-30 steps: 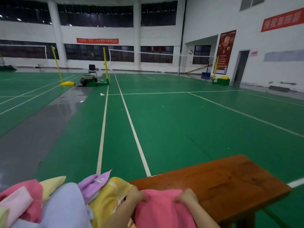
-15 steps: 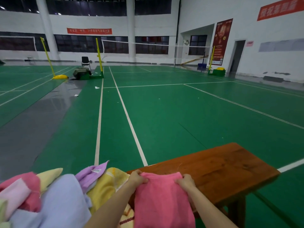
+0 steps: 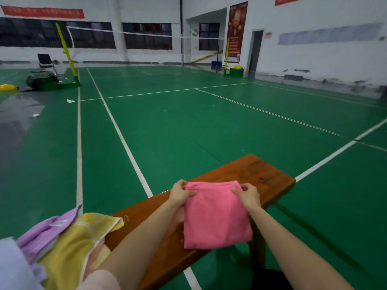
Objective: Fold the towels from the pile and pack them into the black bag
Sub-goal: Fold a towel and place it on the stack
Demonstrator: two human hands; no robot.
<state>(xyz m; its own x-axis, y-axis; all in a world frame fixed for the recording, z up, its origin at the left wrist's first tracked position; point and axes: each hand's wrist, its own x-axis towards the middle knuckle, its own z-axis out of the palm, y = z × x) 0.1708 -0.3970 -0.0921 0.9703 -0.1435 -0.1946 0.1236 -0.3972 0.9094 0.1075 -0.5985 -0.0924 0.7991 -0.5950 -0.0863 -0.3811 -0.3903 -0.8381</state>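
Observation:
A pink towel (image 3: 215, 216), folded into a rough square, lies on the wooden bench (image 3: 261, 174). My left hand (image 3: 181, 192) pinches its far left corner and my right hand (image 3: 246, 195) pinches its far right corner. The pile of towels (image 3: 69, 237) sits on the bench's left part: a yellow one on top, a lilac one behind it, a pale blue one at the frame's edge. A dark shape (image 3: 270, 279) shows at the bottom edge between my forearms; whether it is the black bag is unclear.
The bench stands on a green badminton court with white lines. A net post (image 3: 67, 53), a chair (image 3: 45, 60) and a dark bundle (image 3: 40, 79) are far off at the back left. Bits of paper litter the floor there.
The view has tilted down and the pink towel now shows whole, folded, with its far edge drawn forward along the bench. Both hands keep their hold on its far corners.

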